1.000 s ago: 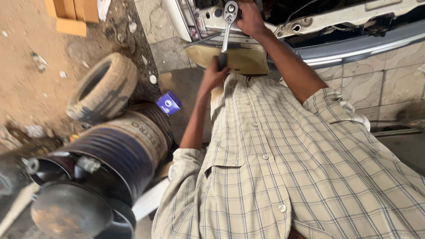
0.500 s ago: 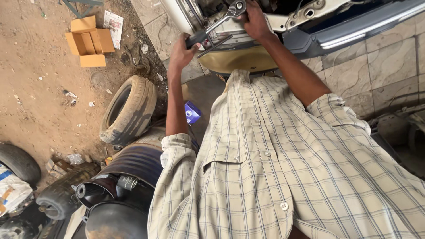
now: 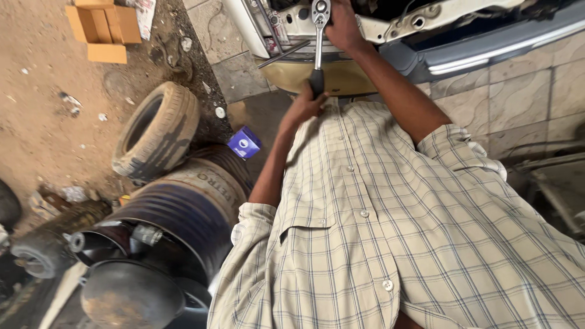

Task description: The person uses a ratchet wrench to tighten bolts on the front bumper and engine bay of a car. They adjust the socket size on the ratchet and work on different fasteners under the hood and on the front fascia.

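Our left hand (image 3: 304,103) grips the ratchet wrench (image 3: 318,49) handle; our right hand (image 3: 341,27) clasps its head. A hard pull could slip the wrench off, knocking knuckles into the car front (image 3: 475,49) beside it.

The person wears a shirt (image 3: 426,244) with a check pattern. The cloth is a pale cream colour, and thin dark and grey lines cross it to make many squares. Small round white buttons run down the front of the shirt, and one more button sits low near the hem. A chest pocket with a pointed flap lies beside the button row. The sleeves are short. Each one is rolled or folded into a thick cuff above the elbow. Below the cuffs both arms are bare. The left hand (image 3: 308,103) and the right hand (image 3: 341,27) wear no gloves, rings or watch.
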